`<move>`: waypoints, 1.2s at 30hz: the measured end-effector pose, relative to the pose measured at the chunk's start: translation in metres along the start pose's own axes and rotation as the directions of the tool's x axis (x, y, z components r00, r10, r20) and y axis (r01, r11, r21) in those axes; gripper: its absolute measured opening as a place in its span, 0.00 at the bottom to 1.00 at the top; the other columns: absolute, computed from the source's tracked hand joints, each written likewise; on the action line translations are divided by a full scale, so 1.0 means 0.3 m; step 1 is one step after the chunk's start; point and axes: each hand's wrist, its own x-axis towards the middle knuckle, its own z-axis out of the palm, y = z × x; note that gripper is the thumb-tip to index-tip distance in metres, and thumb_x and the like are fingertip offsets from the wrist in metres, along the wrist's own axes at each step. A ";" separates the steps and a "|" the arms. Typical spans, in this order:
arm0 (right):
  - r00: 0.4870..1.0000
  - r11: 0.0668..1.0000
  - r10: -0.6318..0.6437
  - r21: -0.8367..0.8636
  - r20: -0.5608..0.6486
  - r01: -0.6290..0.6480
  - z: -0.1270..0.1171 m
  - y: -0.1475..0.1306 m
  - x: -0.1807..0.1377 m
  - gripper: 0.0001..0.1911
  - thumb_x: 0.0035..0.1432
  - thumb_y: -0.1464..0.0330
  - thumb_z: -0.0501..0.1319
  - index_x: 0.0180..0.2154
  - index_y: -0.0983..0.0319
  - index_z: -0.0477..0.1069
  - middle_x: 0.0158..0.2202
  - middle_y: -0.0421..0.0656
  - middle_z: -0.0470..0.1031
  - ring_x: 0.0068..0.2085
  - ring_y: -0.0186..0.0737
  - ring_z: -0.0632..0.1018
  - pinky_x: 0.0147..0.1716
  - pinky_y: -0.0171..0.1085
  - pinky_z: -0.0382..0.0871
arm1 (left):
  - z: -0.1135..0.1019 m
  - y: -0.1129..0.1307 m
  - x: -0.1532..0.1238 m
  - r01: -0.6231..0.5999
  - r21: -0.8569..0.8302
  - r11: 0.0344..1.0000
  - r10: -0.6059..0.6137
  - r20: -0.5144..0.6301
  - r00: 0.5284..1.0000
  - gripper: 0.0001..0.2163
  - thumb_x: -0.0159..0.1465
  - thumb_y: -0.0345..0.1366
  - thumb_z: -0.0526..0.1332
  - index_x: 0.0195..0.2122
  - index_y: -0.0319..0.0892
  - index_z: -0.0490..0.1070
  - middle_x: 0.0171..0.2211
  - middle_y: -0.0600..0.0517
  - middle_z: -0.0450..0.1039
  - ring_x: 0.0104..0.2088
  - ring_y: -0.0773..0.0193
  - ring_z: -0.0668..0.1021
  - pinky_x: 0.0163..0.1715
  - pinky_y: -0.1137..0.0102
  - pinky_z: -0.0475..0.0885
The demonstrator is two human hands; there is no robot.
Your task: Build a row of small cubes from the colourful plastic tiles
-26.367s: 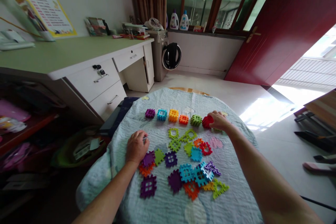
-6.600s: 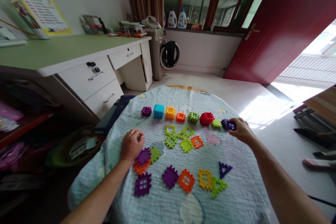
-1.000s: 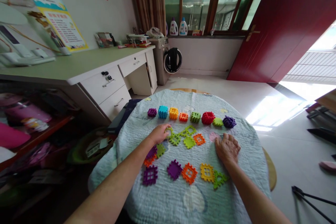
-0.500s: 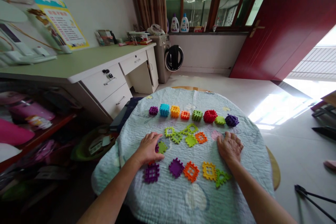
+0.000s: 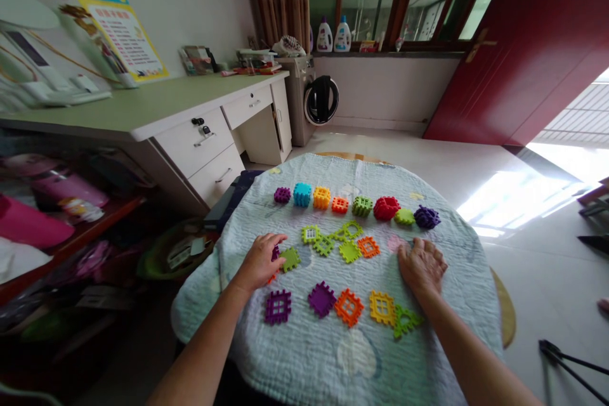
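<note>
My left hand point(image 5: 259, 260) is over the left side of the cloth, thumb and fingers apart. Parts of a purple tile point(image 5: 275, 253) and an orange tile point(image 5: 273, 278) peek out beside it; the hand hides the rest. Just right of the thumb lies a green square tile point(image 5: 290, 259). My right hand point(image 5: 422, 264) rests on the cloth, fingers spread, holding nothing. Between the hands are light green tiles point(image 5: 349, 252) and an orange window tile point(image 5: 368, 247). Nearer me lie a purple window tile point(image 5: 278, 307), a plain purple tile point(image 5: 322, 299), an orange one point(image 5: 349, 307), a yellow one point(image 5: 382, 307) and a green triangle point(image 5: 406, 321).
Several block cubes line the far side, among them a blue cube point(image 5: 302, 195), a red block shape point(image 5: 386, 207) and a dark purple one point(image 5: 427, 217). A pale blue cloth point(image 5: 304, 355) covers the round table. A desk point(image 5: 190, 101) stands left, with a washing machine point(image 5: 299, 101) beyond.
My left hand has drawn back to the left, uncovering more of the green square tile. My right hand stays on the cloth. The whole view has shifted slightly.
</note>
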 end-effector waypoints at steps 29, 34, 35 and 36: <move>1.000 1.000 -0.009 -0.001 -0.014 0.009 -0.010 -0.002 -0.007 0.24 0.63 0.58 0.49 0.53 0.65 0.68 0.52 0.54 0.68 0.52 0.54 0.68 0.53 0.49 0.58 | 0.071 0.096 0.008 -0.188 0.046 0.981 0.185 0.052 0.981 0.27 0.53 0.38 0.66 0.56 0.46 0.67 0.54 0.46 0.72 0.56 0.52 0.71 0.61 0.56 0.61; 1.000 1.000 -0.013 0.009 -0.006 0.013 -0.007 0.002 -0.006 0.23 0.62 0.59 0.50 0.53 0.64 0.68 0.53 0.53 0.68 0.53 0.54 0.68 0.53 0.49 0.58 | 0.082 0.020 0.014 -0.099 -0.009 0.995 0.097 -0.136 0.986 0.21 0.62 0.38 0.57 0.57 0.42 0.66 0.57 0.44 0.69 0.60 0.54 0.69 0.63 0.56 0.61; 1.000 1.000 -0.016 0.012 -0.004 0.016 -0.007 0.003 -0.006 0.23 0.62 0.59 0.50 0.53 0.64 0.68 0.53 0.53 0.68 0.53 0.54 0.68 0.53 0.49 0.58 | 0.082 -0.004 0.016 -0.055 -0.015 0.998 0.051 -0.176 0.983 0.19 0.64 0.38 0.55 0.55 0.41 0.68 0.57 0.42 0.70 0.60 0.53 0.69 0.63 0.55 0.61; 1.000 1.000 -0.017 0.015 -0.003 0.017 -0.007 0.003 -0.006 0.23 0.62 0.59 0.50 0.53 0.64 0.68 0.53 0.53 0.68 0.53 0.54 0.68 0.53 0.49 0.58 | 0.081 -0.029 0.016 -0.011 -0.025 1.000 0.006 -0.200 0.980 0.17 0.65 0.38 0.53 0.52 0.40 0.69 0.56 0.41 0.70 0.59 0.53 0.69 0.63 0.55 0.62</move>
